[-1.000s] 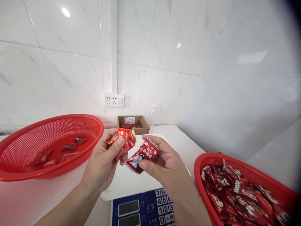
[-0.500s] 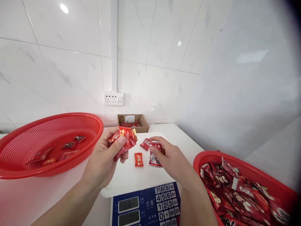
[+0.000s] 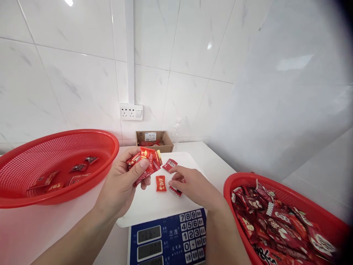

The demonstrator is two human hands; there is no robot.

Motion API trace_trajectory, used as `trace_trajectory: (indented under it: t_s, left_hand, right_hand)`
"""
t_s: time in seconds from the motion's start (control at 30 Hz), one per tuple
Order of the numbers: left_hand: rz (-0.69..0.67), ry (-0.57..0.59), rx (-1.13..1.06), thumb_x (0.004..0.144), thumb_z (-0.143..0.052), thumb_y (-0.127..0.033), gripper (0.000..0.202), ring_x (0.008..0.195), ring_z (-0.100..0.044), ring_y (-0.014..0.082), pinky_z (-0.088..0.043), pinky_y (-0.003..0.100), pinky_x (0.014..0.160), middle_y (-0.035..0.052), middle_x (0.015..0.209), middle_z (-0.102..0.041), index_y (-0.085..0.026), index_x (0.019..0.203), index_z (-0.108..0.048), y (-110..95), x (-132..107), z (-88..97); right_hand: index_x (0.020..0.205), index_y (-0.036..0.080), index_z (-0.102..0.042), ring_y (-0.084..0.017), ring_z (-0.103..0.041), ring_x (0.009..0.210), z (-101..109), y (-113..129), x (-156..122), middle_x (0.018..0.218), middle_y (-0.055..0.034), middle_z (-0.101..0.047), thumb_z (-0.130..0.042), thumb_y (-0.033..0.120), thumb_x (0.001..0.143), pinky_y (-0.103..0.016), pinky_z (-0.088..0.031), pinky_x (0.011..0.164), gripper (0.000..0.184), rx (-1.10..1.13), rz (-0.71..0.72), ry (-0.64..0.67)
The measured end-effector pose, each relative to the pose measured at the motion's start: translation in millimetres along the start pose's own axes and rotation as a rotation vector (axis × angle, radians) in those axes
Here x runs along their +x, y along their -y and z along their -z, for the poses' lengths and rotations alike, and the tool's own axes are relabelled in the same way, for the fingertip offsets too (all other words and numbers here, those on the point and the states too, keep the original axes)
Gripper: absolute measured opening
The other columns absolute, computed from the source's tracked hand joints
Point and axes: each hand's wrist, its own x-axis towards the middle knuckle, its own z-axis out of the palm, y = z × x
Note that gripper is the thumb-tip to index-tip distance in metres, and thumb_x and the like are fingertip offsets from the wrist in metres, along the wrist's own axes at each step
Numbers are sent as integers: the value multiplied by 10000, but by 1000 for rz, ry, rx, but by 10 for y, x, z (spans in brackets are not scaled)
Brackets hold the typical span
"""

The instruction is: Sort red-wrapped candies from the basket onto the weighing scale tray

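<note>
While clutching red candy pkts point(image 3: 145, 162) in L hand point(image 3: 120, 180), R hand point(image 3: 191, 182) half-open over scale platform point(image 3: 143, 209); risk: overfull-grip spill.

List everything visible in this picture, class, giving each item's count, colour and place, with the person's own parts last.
left mesh basket: 1, red, left of the scale, five wrapped sweets inside
right mesh basket: 1, red, right of the scale, heaped with many sweets
digital scale: 1, white platter, blue panel, front centre
loose sweets: 3, red, on the platter
cardboard box: 1, brown, against the wall, red contents
wall socket: 1, white, on the tiled wall above the box
left hand: 1, above the platter's left side, holding a red bunch of sweets
right hand: 1, over the platter, beside the loose sweets
</note>
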Motion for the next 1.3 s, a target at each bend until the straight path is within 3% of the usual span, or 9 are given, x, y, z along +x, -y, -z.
trace_trajectory:
  t_s: [0.27,0.37,0.47,0.63,0.77,0.93,1.1,1.3]
  left_hand:
    - [77,124,122,763,-762,-356,215,514,-563,71,-458,155,464,-42,656,-638,-234,905,-657,9,-36,-9]
    - [90,163,204,767,-756,-355,247,570,-595,94,-505,187,502,-19,735,-662,-226,953,-656,14,-56,-26]
    - [106,183,261,793,-731,-349,261,619,-620,103,-545,214,564,-12,815,-675,-241,1013,-641,20,-81,-38]
    - [125,196,266,789,-739,-301,293,640,-616,94,-552,215,613,-23,832,-669,-256,1054,-621,23,-97,-59]
    - [142,201,275,762,-761,-258,308,673,-597,103,-543,209,597,-17,832,-660,-254,1042,-633,22,-98,-85]
    - [143,212,239,776,-748,-298,301,694,-618,122,-561,235,611,4,877,-662,-247,1051,-638,32,-96,-84]
    - [173,164,111,830,-687,-370,321,649,-650,133,-564,235,565,20,821,-677,-228,1106,-607,17,-80,-44]
    - [183,166,30,803,-724,-350,289,587,-643,117,-532,184,485,0,731,-686,-217,1039,-622,-23,-88,-54]
  right_hand:
    - [1127,245,-627,-212,-650,782,17,14,34,923,-52,-731,-514,345,899,-361,-466,711,274,73,27,-190]
    - [1082,235,-619,-196,-647,829,24,157,-57,906,-46,-706,-496,456,914,-321,-494,684,303,283,121,-291]
    - [1004,241,-643,-160,-615,707,8,292,-196,812,-19,-657,-561,490,883,-272,-476,574,289,439,259,-345]
    - [962,262,-662,-123,-578,659,-17,405,-328,787,7,-617,-606,410,884,-228,-456,531,176,364,381,-368]
    - [950,255,-671,-140,-588,728,-25,421,-311,885,-19,-640,-620,341,883,-239,-455,553,120,256,402,-332]
    - [795,235,-634,-134,-574,695,-24,411,-313,784,0,-627,-572,282,907,-245,-446,565,136,260,432,-363]
    - [818,232,-606,-112,-531,516,32,340,-297,660,18,-635,-588,380,895,-244,-427,485,168,635,312,-590]
    - [851,236,-572,-132,-614,546,143,284,-256,653,19,-668,-689,417,815,-219,-436,451,219,893,275,-607]
